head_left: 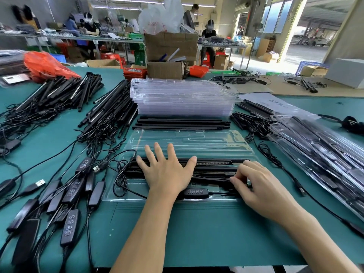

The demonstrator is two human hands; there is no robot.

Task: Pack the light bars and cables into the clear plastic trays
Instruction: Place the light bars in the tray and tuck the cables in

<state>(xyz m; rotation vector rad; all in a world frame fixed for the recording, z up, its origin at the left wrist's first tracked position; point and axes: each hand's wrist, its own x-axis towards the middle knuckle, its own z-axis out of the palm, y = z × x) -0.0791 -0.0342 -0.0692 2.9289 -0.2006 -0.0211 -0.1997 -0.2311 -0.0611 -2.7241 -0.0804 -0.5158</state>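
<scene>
Two hands on one half-packed tray [118,194]
Left hand [167,174] flat on the bars [212,163], right hand [262,190] pinching cable [216,179]; loose loops could snag and stop it seating.

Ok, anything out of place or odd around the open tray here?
Mostly orderly. One thing: a cable loop spills over the left edge of the tray instead of sitting inside. Left hand presses flat on the bars; right hand works nearby.
</scene>
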